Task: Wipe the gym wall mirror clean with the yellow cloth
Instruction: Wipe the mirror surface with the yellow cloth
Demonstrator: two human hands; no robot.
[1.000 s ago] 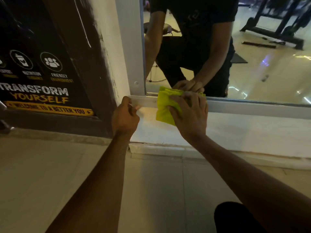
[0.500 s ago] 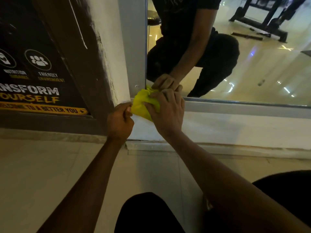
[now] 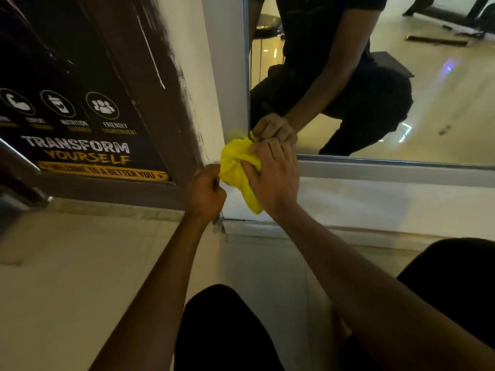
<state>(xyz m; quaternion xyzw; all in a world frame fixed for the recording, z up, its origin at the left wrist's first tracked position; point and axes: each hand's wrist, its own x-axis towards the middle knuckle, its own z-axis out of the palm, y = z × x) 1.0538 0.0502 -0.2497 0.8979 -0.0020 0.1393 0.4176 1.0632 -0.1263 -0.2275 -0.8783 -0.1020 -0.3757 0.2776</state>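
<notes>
The wall mirror (image 3: 442, 103) fills the upper right, set in a grey metal frame (image 3: 388, 172). A crumpled yellow cloth (image 3: 233, 164) is pushed into the frame's bottom left corner. My right hand (image 3: 273, 175) presses the cloth there, its fingers spread and slightly bent over it, and part of the cloth hangs below my palm. My left hand (image 3: 205, 191) is curled into a fist at the wall's corner edge, just left of the cloth; whether it holds a bit of the cloth is hidden.
A dark poster (image 3: 80, 145) reading TRANSFORM YOURSELF covers the wall on the left. Pale floor tiles (image 3: 80, 277) lie below, and my dark-clad knees (image 3: 222, 325) are at the bottom. The mirror reflects a crouching person and gym equipment.
My right hand has slid the cloth leftward along the bottom frame into the corner, and the cloth has bunched up. My left hand stays at the wall edge, and my knees have come into view.
</notes>
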